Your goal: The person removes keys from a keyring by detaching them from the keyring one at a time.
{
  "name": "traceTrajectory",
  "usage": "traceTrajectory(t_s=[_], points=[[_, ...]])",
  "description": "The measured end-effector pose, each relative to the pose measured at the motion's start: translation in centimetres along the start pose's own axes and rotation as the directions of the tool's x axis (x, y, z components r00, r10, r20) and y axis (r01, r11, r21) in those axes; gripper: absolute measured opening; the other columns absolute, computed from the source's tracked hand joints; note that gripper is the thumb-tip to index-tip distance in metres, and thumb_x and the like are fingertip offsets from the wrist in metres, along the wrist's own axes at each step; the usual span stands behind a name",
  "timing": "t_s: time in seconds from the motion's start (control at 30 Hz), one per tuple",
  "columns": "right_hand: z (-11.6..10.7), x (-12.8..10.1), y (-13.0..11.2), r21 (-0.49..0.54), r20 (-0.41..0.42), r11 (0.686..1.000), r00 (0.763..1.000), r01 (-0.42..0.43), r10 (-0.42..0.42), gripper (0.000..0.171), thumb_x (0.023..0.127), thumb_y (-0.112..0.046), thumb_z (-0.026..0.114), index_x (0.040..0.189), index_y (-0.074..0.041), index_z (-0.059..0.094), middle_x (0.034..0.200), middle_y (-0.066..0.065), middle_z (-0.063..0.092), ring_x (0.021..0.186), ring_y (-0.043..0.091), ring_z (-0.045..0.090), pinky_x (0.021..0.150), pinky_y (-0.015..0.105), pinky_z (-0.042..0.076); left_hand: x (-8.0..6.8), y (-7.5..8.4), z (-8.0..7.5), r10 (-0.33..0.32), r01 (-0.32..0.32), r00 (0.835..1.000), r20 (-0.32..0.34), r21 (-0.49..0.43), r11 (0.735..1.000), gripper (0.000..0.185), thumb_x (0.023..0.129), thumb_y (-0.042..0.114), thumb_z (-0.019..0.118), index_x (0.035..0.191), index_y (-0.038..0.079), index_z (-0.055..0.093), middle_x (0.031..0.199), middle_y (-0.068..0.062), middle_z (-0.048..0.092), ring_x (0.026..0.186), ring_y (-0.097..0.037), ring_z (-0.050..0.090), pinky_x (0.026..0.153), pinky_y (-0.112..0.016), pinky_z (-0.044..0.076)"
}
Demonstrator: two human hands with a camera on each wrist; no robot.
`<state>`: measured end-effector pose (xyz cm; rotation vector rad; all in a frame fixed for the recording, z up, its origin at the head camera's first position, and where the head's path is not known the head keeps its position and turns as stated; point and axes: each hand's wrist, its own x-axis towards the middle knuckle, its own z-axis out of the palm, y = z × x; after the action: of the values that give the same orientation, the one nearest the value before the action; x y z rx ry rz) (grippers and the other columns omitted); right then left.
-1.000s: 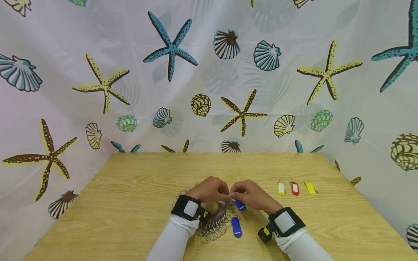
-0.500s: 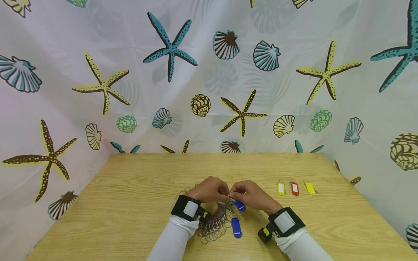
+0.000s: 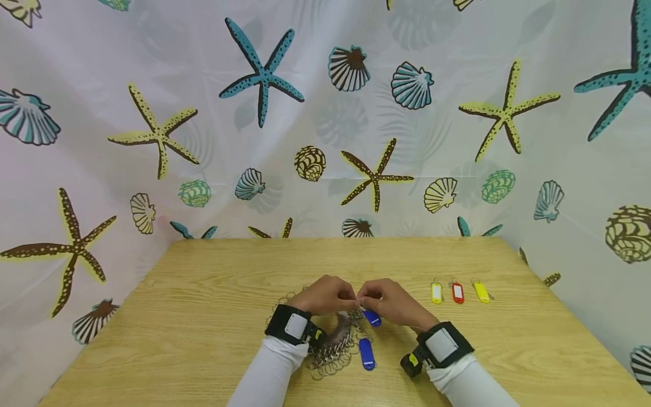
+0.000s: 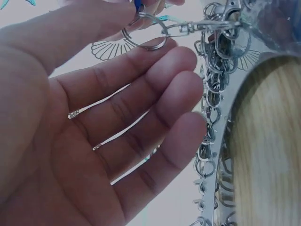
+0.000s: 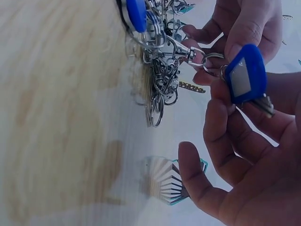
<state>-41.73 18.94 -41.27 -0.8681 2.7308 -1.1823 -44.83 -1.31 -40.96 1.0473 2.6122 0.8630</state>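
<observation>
My left hand (image 3: 325,295) pinches the key ring (image 4: 145,33); my right hand (image 3: 389,301) grips the blue tag (image 5: 244,74). I should hold the ring steady and thread slowly.

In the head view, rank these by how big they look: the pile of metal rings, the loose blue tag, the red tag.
1. pile of metal rings, clearly largest.
2. loose blue tag.
3. red tag, though it lies farther from the camera, so its real size may match the blue one.

Bright, even light; fisheye-bent edges, washed-out hazy wrist views, soft shadows.
</observation>
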Motion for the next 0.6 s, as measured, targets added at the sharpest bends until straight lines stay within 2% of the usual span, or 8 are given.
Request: traceTrajectory(t_s=[0.23,0.6], points=[[0.06,0.08,0.01,0.012,0.011,1.0,1.0,-0.002,0.002,0.012,0.097,-0.011,0.058,0.093,-0.013,0.069,0.082,-0.003,0.064,0.07,0.013,0.054,0.062,0.027,0.044,-0.35,0.0,-0.17,-0.037,0.037,0.999,0.016,0.004,0.999,0.023,0.094,0.03,0.064,0.092,0.01,0.074,0.078,0.006,0.066,0.064,-0.005,0.056,0.059,-0.023,0.045],[0.25,0.17,0.18,0.021,0.025,1.0,1.0,0.002,-0.002,0.013,0.097,-0.01,0.058,0.092,-0.013,0.069,0.082,-0.002,0.064,0.069,0.012,0.054,0.062,0.026,0.044,-0.3,-0.01,-0.17,-0.003,0.003,1.0,0.009,0.024,1.0,0.013,0.092,0.024,0.067,0.092,0.013,0.074,0.079,0.006,0.067,0.067,-0.003,0.058,0.062,-0.022,0.048]])
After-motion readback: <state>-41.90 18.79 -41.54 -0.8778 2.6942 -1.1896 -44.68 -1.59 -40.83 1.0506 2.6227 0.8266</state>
